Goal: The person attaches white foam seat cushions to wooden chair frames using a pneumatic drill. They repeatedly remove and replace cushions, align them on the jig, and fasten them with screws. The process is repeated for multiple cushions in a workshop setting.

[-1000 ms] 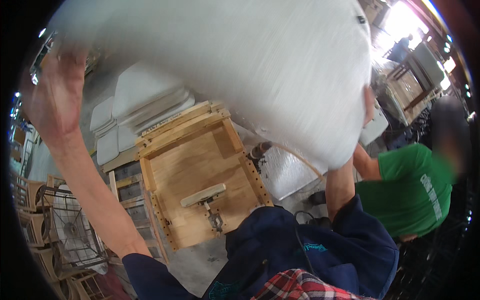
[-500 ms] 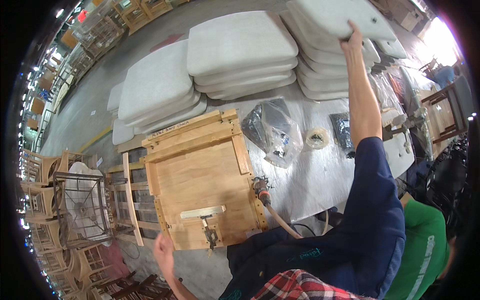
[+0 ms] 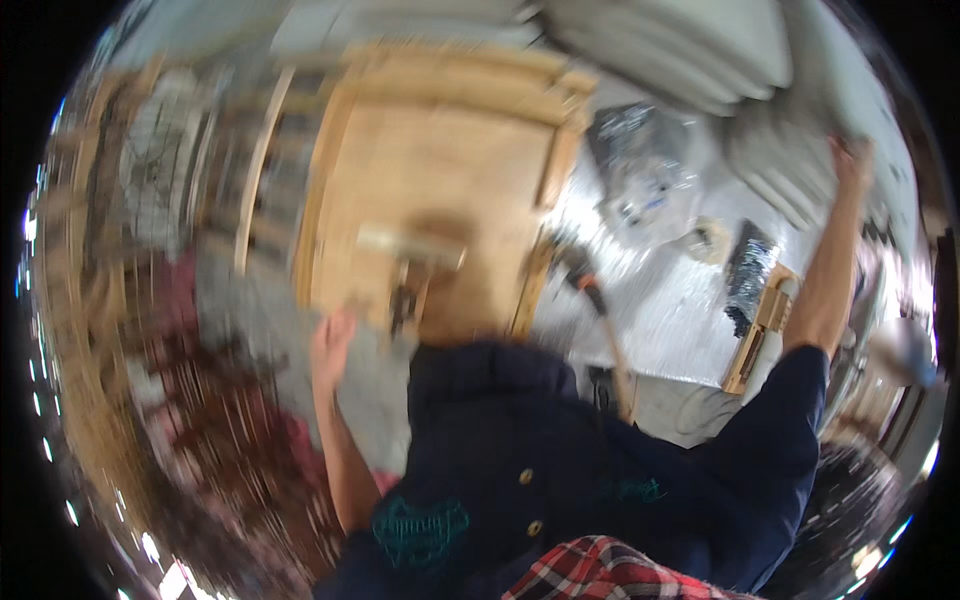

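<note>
Motion blurs much of the view. At the far right my right hand [image 3: 851, 160] grips the near edge of a light grey padded panel [image 3: 850, 85], which lies beside a stack of similar panels [image 3: 690, 45]. My left hand [image 3: 333, 345] is raised by the near left corner of a wooden frame jig [image 3: 430, 180], apart from it; its fingers are too smeared to read. On the jig's board sit a pale wooden block [image 3: 412, 245] and a dark toggle clamp [image 3: 403, 305].
Right of the jig are an air tool with a hose [image 3: 585, 275], a clear plastic bag of small parts [image 3: 640, 185], a tape roll [image 3: 708, 240] and a dark plastic-wrapped packet [image 3: 750, 265]. A wooden strip [image 3: 262, 170] stands left of the jig. Wooden chair frames crowd the left side.
The view has swung, so the jig appears higher. My right hand has come nearer and further right with the grey panel. The person in green has left the view.
</note>
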{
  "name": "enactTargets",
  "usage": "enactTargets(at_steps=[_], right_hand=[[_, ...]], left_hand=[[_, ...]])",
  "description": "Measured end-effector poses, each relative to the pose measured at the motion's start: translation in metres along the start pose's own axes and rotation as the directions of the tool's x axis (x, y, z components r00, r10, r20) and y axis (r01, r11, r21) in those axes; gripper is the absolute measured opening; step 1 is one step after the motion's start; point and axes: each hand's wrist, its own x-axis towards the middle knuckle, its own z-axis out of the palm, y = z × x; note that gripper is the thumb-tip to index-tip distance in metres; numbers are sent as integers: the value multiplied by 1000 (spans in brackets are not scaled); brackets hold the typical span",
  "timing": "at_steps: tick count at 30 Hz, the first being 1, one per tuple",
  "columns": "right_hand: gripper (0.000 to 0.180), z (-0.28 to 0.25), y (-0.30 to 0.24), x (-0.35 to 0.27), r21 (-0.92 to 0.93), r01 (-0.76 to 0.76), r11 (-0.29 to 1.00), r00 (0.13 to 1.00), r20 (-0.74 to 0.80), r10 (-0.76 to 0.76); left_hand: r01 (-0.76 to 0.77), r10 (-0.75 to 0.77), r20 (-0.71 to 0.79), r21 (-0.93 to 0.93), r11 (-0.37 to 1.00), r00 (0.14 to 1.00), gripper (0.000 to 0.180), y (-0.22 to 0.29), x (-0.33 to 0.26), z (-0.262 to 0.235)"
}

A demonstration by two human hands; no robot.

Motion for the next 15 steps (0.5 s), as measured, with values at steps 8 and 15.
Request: enactTargets(at_steps=[8, 15], right_hand=[[57, -259, -230, 83, 35, -656, -754, -179, 963, 201], [47, -336, -199, 91, 349, -855, -383, 147, 872, 466]], left_hand=[[140, -140, -32, -3, 990, 990, 44, -21, -17, -35], [-28, 12, 206, 76, 997, 979, 53, -51, 50, -46]])
